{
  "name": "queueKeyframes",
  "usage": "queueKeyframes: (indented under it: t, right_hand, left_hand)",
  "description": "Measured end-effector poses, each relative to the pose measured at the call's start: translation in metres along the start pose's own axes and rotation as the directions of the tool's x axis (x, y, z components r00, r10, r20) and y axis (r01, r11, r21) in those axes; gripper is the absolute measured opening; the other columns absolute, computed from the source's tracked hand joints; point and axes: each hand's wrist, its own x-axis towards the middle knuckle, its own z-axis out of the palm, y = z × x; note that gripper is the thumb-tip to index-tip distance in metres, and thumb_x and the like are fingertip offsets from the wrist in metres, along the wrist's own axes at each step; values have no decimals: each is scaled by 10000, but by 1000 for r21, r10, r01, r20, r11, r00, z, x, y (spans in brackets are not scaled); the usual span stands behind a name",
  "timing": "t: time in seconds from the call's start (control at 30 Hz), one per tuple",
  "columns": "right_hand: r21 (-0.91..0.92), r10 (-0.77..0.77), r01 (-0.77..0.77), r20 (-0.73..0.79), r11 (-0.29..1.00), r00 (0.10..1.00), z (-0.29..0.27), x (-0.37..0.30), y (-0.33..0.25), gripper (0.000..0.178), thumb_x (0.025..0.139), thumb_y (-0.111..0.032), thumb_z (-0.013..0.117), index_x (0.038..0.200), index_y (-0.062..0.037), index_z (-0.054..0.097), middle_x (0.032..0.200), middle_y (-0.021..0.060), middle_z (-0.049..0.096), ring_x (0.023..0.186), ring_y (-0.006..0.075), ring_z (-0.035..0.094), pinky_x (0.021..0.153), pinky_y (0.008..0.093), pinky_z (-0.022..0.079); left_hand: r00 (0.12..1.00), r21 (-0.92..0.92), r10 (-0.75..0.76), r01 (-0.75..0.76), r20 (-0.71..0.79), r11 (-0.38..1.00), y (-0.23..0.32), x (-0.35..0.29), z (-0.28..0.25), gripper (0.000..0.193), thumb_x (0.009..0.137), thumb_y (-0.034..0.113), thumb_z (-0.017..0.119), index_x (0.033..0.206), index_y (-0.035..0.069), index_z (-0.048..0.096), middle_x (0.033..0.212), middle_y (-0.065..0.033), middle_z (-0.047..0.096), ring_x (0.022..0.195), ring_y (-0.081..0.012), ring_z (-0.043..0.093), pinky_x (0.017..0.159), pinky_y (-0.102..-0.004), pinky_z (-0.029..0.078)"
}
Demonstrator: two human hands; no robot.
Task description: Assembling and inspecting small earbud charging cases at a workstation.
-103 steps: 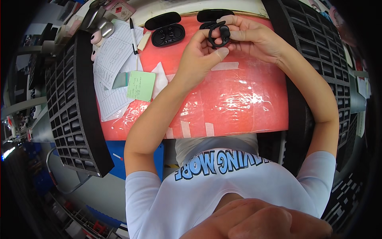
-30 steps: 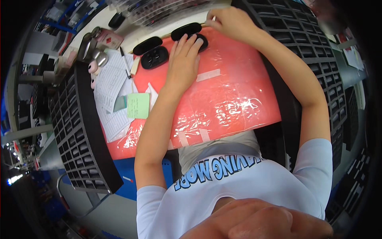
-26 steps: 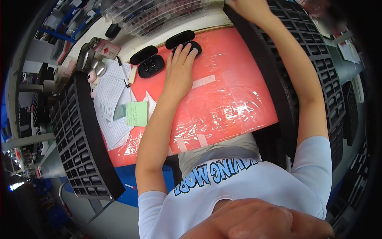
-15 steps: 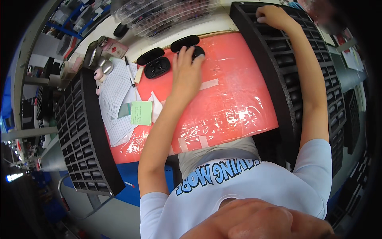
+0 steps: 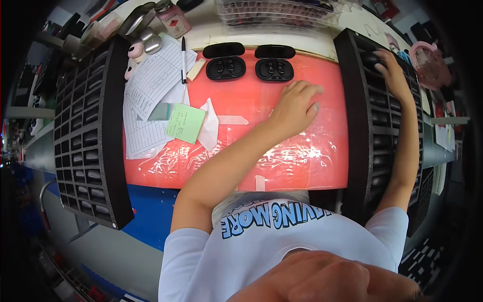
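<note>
Two black earbud cases stand with lids up on the red mat (image 5: 236, 168): a left case (image 5: 225, 67) and a right case (image 5: 274, 69), each with dark earbuds inside. My left hand (image 5: 298, 108) hovers over the mat, just nearer than the right case, its fingers spread and holding nothing. At the far end of the black compartment tray (image 5: 353, 126) on the right, my right hand (image 5: 394, 75) has its fingers and thumb closed at the edge of a closed black earbud case (image 5: 371, 59). Similar dark cases fill other compartments there.
Another black compartment tray (image 5: 114, 136) stands on the left. Between it and the cases lie paper sheets (image 5: 151, 75), a pen (image 5: 183, 60), and green sticky notes (image 5: 186, 123). Behind are a pink bottle (image 5: 172, 20) and clear stacked trays (image 5: 276, 17); a pink fan (image 5: 427, 63) stands far right.
My left hand has let go of the right earbud case and moved right and nearer. My right hand stays at the right tray, now at a black case. The whole view has shifted.
</note>
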Motion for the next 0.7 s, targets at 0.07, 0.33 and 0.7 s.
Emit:
queueKeyframes:
  t: [0.07,0.33,0.7]
  right_hand:
    - [287,133,-112,-56,951,989,-11,-1,15,438,991,-256,472,1347,-2,459,1323,111,530,1228,167,473,1048,278,323]
    - [860,-289,-319,447,398,846,28,16,-154,482,1002,-375,432,1342,-33,433,1200,51,542,1080,99,533,951,249,407]
    - [933,-160,-262,306,247,939,47,14,-129,448,987,-322,437,1285,9,489,1239,62,559,1164,150,508,1018,294,361]
  left_hand:
    - [998,-111,-29,23,-54,994,4,6,2,430,792,102,639,1201,34,525,1136,-171,538,1157,-326,482,983,-449,391]
    - [985,-536,-116,28,-131,844,-7,12,-12,760,773,423,738,1326,13,417,1217,-169,518,1163,-299,489,978,-394,398]
    - [965,-661,-239,112,-105,742,-12,13,-9,704,771,315,741,1303,-23,429,1277,-190,500,1172,-296,500,1003,-406,384]
